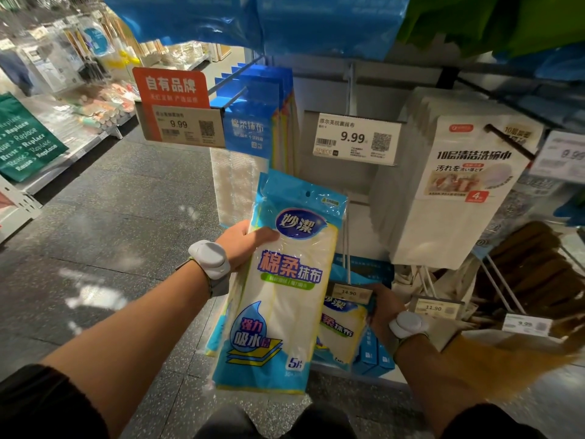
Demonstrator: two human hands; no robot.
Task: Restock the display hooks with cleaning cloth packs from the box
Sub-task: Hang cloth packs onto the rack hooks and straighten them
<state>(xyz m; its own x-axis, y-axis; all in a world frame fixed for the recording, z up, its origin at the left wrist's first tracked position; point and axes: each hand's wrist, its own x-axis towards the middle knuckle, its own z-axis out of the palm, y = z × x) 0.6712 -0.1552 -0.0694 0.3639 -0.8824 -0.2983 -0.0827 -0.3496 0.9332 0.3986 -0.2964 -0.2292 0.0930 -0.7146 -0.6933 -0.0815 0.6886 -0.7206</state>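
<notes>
My left hand (243, 245) clamps a 妙潔 pack (285, 296) reading 棉柔抹布, 5片, below the 9.99 price tag (356, 139). Lower still, my right hand (384, 307) meets a second pack (342, 327); I cannot tell its grip.

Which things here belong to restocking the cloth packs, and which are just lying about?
Job: cloth pack in left hand; second pack in right hand; middle 9.99 hook tag; cardboard box.
Bystanders: green bag; white dishcloth packs; orange sign.

Foremost: cloth pack (285, 280), left hand (243, 245) at its left edge. Second pack (340, 331) behind it, lower right, right hand (383, 307) at its corner. Dishcloth packs (459, 185) hang rightward.
</notes>
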